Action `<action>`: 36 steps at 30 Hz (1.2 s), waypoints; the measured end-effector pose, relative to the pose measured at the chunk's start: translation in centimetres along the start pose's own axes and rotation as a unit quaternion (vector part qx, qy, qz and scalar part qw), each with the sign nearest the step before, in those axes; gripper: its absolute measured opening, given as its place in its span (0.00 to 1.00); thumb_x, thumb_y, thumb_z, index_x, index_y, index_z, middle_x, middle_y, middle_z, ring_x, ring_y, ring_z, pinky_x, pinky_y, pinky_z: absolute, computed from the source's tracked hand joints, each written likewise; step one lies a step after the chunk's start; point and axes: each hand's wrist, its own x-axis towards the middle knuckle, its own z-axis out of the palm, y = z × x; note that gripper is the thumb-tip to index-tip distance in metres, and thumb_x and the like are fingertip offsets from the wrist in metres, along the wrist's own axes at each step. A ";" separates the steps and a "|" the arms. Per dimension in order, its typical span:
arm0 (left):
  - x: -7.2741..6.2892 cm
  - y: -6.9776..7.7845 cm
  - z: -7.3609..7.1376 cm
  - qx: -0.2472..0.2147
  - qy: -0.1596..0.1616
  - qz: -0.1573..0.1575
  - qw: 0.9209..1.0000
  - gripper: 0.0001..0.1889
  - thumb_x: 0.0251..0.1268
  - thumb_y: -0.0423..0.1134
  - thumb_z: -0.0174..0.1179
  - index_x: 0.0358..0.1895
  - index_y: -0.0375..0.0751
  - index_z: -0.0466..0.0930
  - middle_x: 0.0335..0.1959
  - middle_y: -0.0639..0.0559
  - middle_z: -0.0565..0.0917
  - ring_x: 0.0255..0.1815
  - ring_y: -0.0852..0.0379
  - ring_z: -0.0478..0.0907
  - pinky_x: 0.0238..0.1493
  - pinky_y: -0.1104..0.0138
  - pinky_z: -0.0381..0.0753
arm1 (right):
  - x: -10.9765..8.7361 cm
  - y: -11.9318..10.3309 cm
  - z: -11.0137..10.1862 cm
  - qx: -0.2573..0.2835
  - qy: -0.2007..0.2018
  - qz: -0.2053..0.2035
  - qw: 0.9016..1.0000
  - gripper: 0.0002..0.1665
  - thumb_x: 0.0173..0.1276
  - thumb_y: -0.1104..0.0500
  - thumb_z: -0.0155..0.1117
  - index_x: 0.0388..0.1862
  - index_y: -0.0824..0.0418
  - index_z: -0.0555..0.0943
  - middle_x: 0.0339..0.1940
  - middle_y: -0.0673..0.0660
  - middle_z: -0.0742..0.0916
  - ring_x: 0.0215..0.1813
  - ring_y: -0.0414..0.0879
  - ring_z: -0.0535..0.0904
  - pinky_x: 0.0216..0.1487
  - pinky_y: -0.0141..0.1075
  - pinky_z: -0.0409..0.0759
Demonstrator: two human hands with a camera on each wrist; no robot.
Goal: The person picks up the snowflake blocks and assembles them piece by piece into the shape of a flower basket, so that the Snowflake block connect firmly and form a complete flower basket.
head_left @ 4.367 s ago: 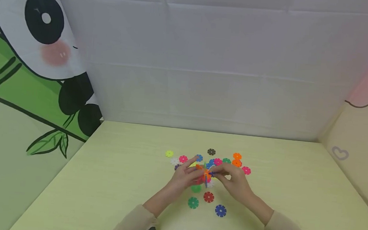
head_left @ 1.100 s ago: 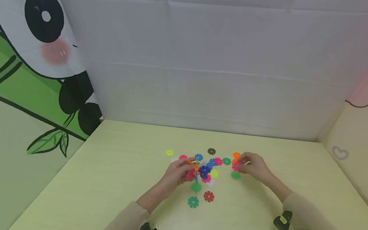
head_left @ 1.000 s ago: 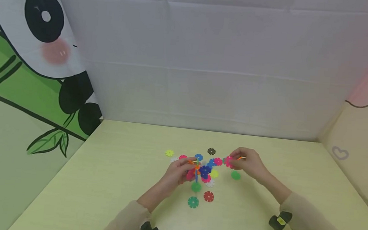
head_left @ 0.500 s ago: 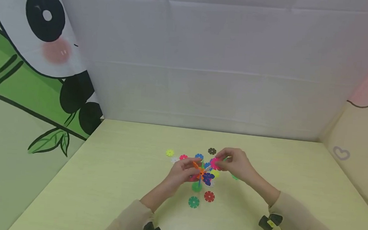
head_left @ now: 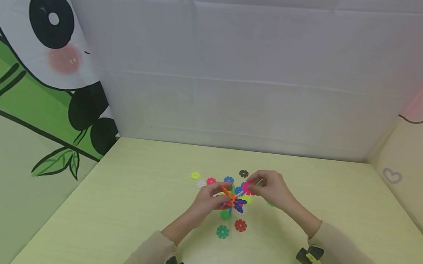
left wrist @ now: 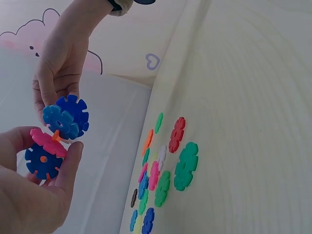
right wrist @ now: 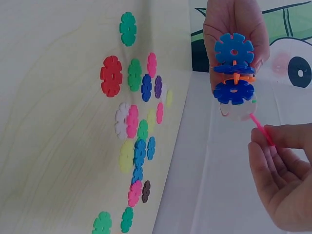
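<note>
the left hand [head_left: 208,199] grips a joined slotted-disc cluster [right wrist: 222,92]; against it, the right hand [head_left: 271,189] pinches a pink disc [right wrist: 263,130], seemingly unseated; loose discs [head_left: 240,225] lie unjoined below it.

light: even, muted | backdrop [head_left: 217,42]: dimmer toward top | table [head_left: 80,221]: soft shadows, pale near-side sheen

The held flower disc [head_left: 246,188] is hot pink. The joined flower discs [right wrist: 235,70] are blue, orange, pink and clear. The table [head_left: 118,199] is pale yellow, the sleeves [head_left: 350,256] beige.
</note>
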 end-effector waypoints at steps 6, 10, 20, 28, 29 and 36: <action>0.1 -0.2 -0.1 -0.008 0.003 0.000 1.000 0.19 0.60 0.36 0.58 0.55 0.40 0.74 0.54 0.40 0.74 0.50 0.50 0.76 0.42 0.63 0.80 | 0.0 0.0 -0.1 -0.009 -0.001 -0.005 1.000 0.06 0.56 0.65 0.65 0.34 0.63 0.83 0.27 0.53 0.84 0.24 0.41 0.80 0.25 0.34 0.78; 0.0 0.1 0.0 -0.003 -0.006 0.004 1.000 0.19 0.59 0.35 0.59 0.56 0.40 0.74 0.55 0.40 0.74 0.49 0.50 0.77 0.42 0.64 0.80 | 0.1 0.3 0.3 -0.010 -0.017 -0.015 1.000 0.05 0.56 0.66 0.65 0.34 0.63 0.83 0.27 0.53 0.84 0.25 0.41 0.80 0.27 0.36 0.80; -0.2 0.2 0.8 0.011 0.037 0.013 0.999 0.20 0.57 0.36 0.61 0.54 0.38 0.75 0.53 0.44 0.76 0.59 0.46 0.68 0.45 0.64 0.79 | 0.0 -0.3 1.2 -0.029 -0.010 -0.037 0.999 0.04 0.56 0.67 0.65 0.32 0.65 0.84 0.27 0.54 0.86 0.23 0.39 0.78 0.24 0.32 0.77; 0.0 -0.5 0.0 0.020 0.021 0.015 0.999 0.21 0.57 0.40 0.62 0.55 0.42 0.75 0.52 0.48 0.77 0.55 0.47 0.72 0.45 0.65 0.79 | 0.5 1.2 -0.1 -0.013 -0.020 -0.021 0.999 0.15 0.59 0.56 0.64 0.43 0.64 0.81 0.35 0.55 0.85 0.33 0.46 0.80 0.30 0.33 0.79; 0.0 -0.6 -0.2 0.020 0.025 0.014 0.999 0.21 0.57 0.40 0.62 0.54 0.42 0.75 0.51 0.48 0.77 0.53 0.48 0.73 0.44 0.65 0.79 | 0.6 2.0 -0.5 -0.009 -0.020 -0.011 1.000 0.18 0.60 0.54 0.64 0.44 0.64 0.80 0.36 0.56 0.85 0.35 0.47 0.80 0.32 0.34 0.79; -0.6 -0.9 -1.4 0.019 0.041 0.006 0.999 0.22 0.56 0.39 0.63 0.55 0.40 0.74 0.47 0.47 0.77 0.46 0.53 0.78 0.41 0.66 0.80 | 0.8 8.7 -2.3 -0.080 -0.063 0.035 0.994 0.15 0.55 0.62 0.67 0.41 0.69 0.80 0.34 0.56 0.82 0.36 0.47 0.75 0.37 0.35 0.76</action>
